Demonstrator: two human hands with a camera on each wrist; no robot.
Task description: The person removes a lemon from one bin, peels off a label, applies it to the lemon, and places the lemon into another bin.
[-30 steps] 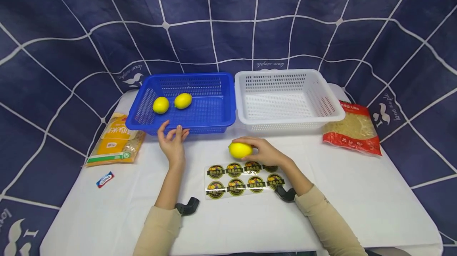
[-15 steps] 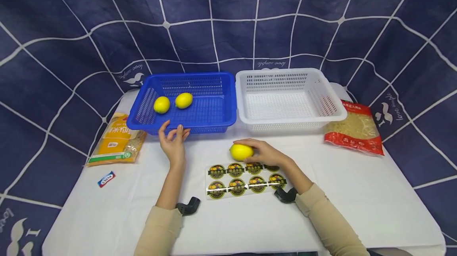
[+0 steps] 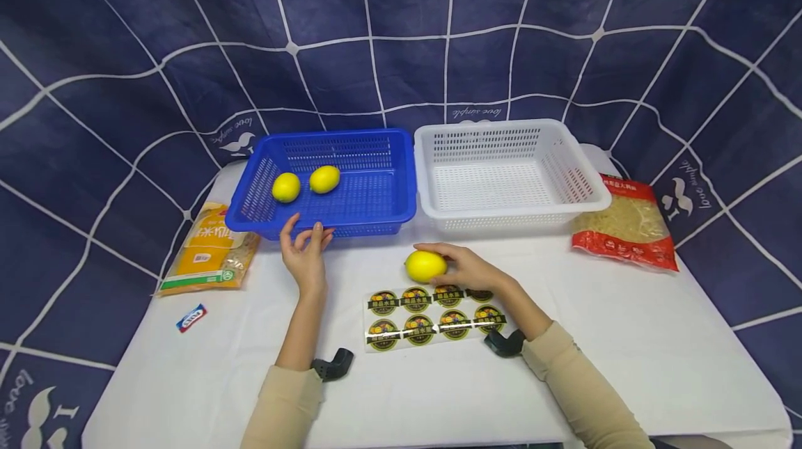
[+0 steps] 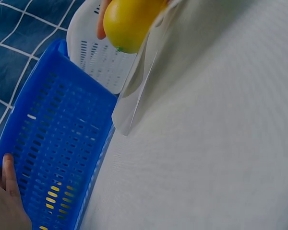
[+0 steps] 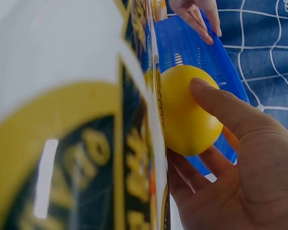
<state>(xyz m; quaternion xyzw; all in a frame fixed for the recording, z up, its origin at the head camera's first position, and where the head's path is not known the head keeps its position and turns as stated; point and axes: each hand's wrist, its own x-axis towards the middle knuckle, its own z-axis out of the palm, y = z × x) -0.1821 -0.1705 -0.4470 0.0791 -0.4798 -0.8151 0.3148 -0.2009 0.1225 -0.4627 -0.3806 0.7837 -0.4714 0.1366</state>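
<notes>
Thumb and fingers of my left hand (image 3: pixel 305 260) pinch the front rim of a blue perforated basket (image 3: pixel 370 218). Inside that basket lie two yellow lemons, one on the left (image 3: pixel 286 187) and the other (image 3: pixel 325 179) beside it. My right hand (image 3: pixel 468 270) grips a third lemon (image 3: pixel 425 266) low over the white table, just behind a sheet of round black-and-gold fruit stickers (image 3: pixel 401 351). In the right wrist view, the thumb (image 5: pixel 225 105) lies across this lemon (image 5: pixel 189 115), with fingers curled beneath it. Whether the lemon touches the table is unclear.
A white perforated basket (image 3: pixel 514 211) stands to the right of the blue one. An orange-yellow food bag (image 3: pixel 209 254) lies at left, and a red food bag (image 3: pixel 626 226) at right. Near the left edge lies a small blue-and-red packet (image 3: pixel 191 318).
Only the head view shifts slightly. Both hands keep their holds on the basket rim and the lemon.
</notes>
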